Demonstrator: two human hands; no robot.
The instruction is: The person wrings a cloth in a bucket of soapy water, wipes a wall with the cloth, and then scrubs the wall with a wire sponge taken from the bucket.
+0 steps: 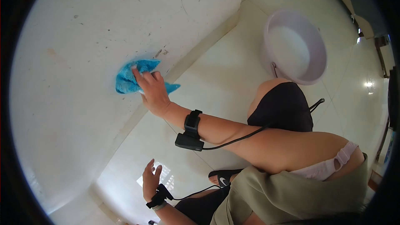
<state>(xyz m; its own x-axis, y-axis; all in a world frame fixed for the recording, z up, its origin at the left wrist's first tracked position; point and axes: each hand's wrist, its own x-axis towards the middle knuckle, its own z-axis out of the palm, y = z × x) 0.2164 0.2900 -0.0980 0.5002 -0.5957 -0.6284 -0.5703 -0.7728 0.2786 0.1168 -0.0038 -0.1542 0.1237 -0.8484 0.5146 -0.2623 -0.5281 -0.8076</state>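
Observation:
My right hand (152,89) presses a blue cloth (127,79) against the scuffed white wall (75,100), low down near the floor. Its index finger stretches over the cloth while the other fingers bend into it, and one corner of the fabric sticks out beside the wrist. Lower in the view, my left hand (151,181) is held over the floor with its fingers apart, and nothing is in it. Each wrist wears a black strapped device with a cable.
A pale lilac bucket (270,54) with whitish liquid in it stands on the glossy tiled floor (216,79), beyond my bent knee (283,108). A baseboard (204,43) runs along the foot of the wall. My foot in a black sandal (225,177) rests on the tiles.

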